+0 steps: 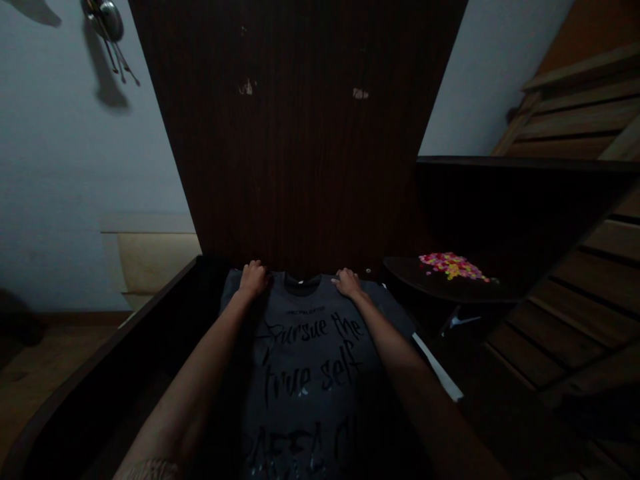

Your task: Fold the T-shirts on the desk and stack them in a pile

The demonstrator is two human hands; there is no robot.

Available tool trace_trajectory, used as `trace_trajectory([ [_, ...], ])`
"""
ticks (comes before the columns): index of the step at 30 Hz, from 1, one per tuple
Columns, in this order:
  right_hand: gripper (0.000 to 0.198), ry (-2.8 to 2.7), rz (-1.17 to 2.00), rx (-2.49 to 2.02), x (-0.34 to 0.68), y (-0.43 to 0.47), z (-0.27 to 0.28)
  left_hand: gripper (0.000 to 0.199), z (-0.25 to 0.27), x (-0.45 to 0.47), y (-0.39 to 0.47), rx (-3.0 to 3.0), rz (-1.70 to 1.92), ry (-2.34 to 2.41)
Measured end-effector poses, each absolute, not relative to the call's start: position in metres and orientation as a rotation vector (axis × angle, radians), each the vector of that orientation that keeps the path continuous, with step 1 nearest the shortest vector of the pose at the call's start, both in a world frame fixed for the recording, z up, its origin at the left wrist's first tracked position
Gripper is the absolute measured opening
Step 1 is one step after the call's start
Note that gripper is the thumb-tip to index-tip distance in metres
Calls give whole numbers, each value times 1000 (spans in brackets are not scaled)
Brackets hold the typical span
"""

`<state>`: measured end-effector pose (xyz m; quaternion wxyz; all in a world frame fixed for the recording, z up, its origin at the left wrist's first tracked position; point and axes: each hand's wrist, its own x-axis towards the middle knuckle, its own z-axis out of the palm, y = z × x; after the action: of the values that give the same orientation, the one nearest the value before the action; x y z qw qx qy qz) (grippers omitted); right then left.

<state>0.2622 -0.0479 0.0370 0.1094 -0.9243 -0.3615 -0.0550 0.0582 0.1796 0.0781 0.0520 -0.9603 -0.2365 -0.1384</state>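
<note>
A dark grey T-shirt lies spread out, front side up, on a dark surface. Black lettering reading "Pursue the true self" runs across its chest, and its neckline points away from me. My left hand is at the shirt's left shoulder, fingers bent over the cloth and gripping it. At the opposite shoulder, right of the collar, my right hand grips the fabric in the same way. Both arms stretch over the sides of the shirt and hide parts of the sleeves. The lower hem is out of the picture.
Behind the shirt rises a dark wooden panel. A dark side board runs along the left. On the right, a small shelf holds colourful small pieces, with a white strip below. Wooden slats stand farther right.
</note>
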Motion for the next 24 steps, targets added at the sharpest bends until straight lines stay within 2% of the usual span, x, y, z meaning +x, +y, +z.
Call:
trace_trajectory([
  [6, 16, -985, -402, -2588, 266, -61, 22, 25, 62, 55, 185, -2986, -753, -955],
  [13, 17, -984, -516, -2640, 254, -56, 17, 33, 50, 58, 172, -2822, -653, -765],
  [18, 20, -1132, -520, -2596, 251, -56, 20, 37, 49, 71, 164, -2914, -494, -580],
  [24, 28, -1218, -734, -2611, 247, -56, 22, 29, 44, 75, 164, -2910, -662, -744],
])
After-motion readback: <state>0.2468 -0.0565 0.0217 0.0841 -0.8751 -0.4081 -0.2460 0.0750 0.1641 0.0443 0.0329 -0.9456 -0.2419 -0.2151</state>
